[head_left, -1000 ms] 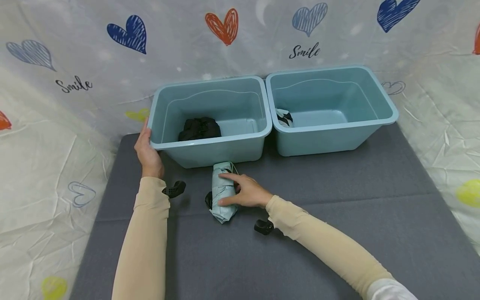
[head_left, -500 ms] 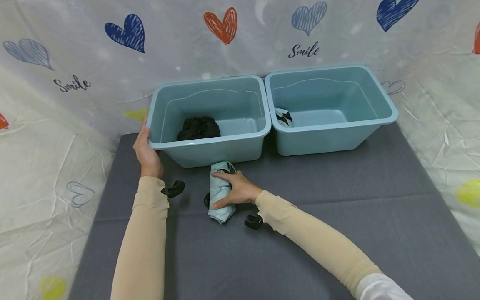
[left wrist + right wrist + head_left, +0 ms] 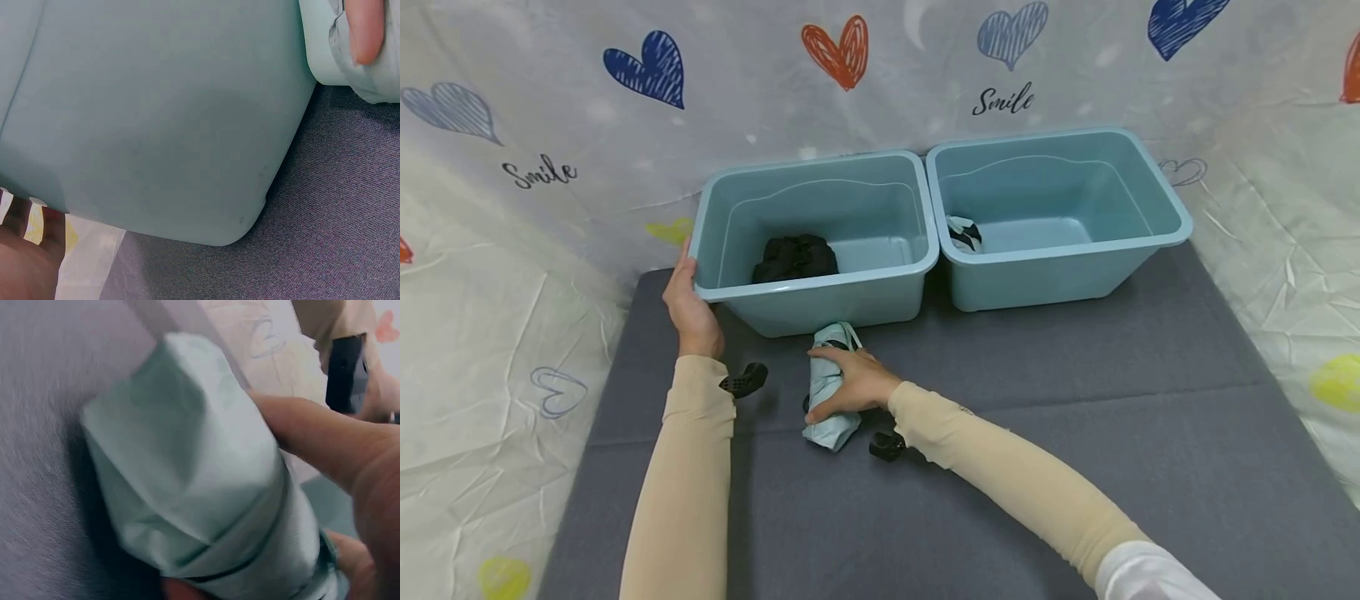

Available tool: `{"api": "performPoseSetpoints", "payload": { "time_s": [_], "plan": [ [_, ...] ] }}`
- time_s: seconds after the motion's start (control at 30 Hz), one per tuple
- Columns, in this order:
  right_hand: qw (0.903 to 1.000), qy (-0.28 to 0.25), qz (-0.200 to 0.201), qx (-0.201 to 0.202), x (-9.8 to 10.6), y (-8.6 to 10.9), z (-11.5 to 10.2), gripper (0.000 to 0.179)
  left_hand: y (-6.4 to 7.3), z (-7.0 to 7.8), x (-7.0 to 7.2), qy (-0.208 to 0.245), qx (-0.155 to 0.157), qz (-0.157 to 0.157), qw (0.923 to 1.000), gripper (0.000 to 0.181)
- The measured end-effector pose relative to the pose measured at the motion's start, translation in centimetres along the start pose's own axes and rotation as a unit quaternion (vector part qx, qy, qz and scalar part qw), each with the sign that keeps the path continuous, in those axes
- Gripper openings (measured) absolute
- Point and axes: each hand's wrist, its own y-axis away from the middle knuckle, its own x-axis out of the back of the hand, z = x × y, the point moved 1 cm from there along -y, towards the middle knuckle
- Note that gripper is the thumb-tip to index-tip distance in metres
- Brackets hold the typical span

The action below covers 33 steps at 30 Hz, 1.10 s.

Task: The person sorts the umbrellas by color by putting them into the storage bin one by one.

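My right hand (image 3: 859, 382) grips a folded pale green umbrella (image 3: 824, 380), thumb and fingers spread along it from the right. The umbrella lies on the dark grey cloth just in front of the left bin, with a strap loop (image 3: 852, 335) at its far end. In the right wrist view its wrapped fabric (image 3: 187, 450) fills the middle, the fingers partly hidden behind it. My left hand (image 3: 694, 315) rests against the left end of the blue-green bin (image 3: 820, 302), fingers straight; in the left wrist view its fingers (image 3: 53, 234) touch the bin's wall.
Inside the left bin lies a black fabric bundle (image 3: 796, 258). A second blue-green bin (image 3: 1037, 279) stands close on the right, with a black-and-white patterned item (image 3: 964, 235) in its left corner. A heart-printed sheet (image 3: 737, 75) hangs behind.
My right hand has moved left and closed further over the umbrella. The umbrella has shifted slightly left, its near end most. My left hand stays at the bin.
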Motion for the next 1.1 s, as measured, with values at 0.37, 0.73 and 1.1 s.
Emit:
{"api": "performPoseSetpoints", "payload": {
  "time_s": [0.37,0.73,1.1],
  "plan": [
    [0.9360,-0.337,-0.056,0.084,2.2,3.6,2.3,0.085,0.2,0.0,0.4,-0.002,0.004,-0.002,1.0000,0.049],
    [0.9035,-0.372,-0.086,0.195,6.3,10.2,1.9,0.099,0.0,0.1,0.2,0.001,-0.003,0.008,1.0000,0.048],
    [0.9169,-0.339,-0.050,0.205,12.3,13.6,1.2,0.106,0.1,0.2,0.1,0.004,-0.004,0.009,0.9999,0.047]
  ]
}}
